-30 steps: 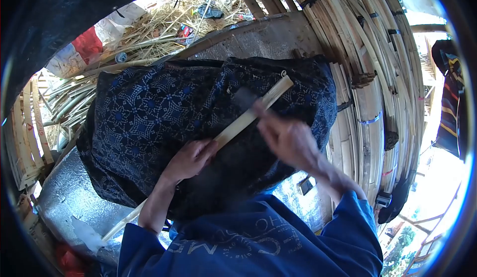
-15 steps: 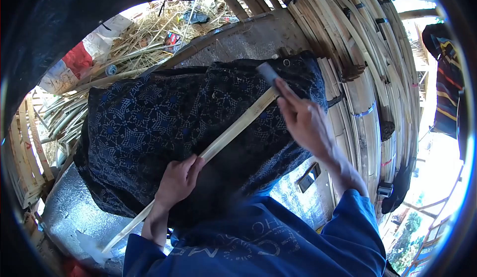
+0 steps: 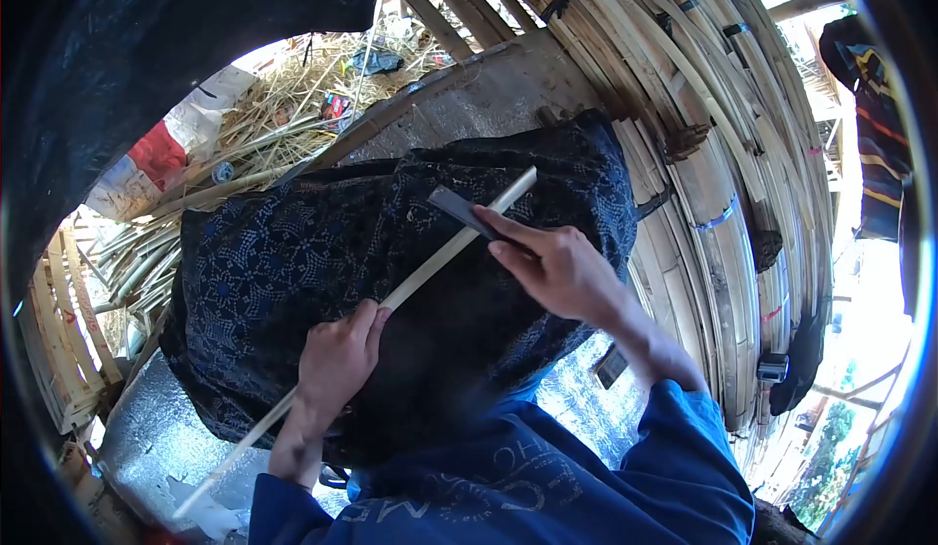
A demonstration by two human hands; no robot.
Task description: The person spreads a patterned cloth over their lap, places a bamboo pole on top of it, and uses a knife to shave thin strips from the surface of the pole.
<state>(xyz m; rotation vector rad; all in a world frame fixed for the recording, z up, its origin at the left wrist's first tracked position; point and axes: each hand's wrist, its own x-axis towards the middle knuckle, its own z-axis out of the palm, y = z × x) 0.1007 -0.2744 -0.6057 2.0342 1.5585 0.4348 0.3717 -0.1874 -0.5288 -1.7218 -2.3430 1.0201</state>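
Observation:
A long pale bamboo strip (image 3: 427,268) runs diagonally across my lap, from the lower left to the upper middle. My left hand (image 3: 337,354) is closed around it near its middle, thumb on top. In my right hand (image 3: 565,269) is a knife, its flat grey blade (image 3: 452,205) lying across the strip's upper part. The blade points to the upper left, and the handle is hidden in my fingers. Beneath both hands, a dark blue patterned cloth (image 3: 264,276) covers my lap. The strip's lower end passes under my left forearm.
Bundles of split bamboo (image 3: 699,188) are stacked along the right. Straw-like shavings (image 3: 283,110) and scraps lie at the upper left. A phone-like dark object (image 3: 613,367) rests on the shiny silver mat (image 3: 147,433). Striped clothing (image 3: 877,144) hangs at the far right.
My right hand and the knife have moved left and down along the bamboo strip, closer to my left hand. The strip has turned and now shows a narrower side.

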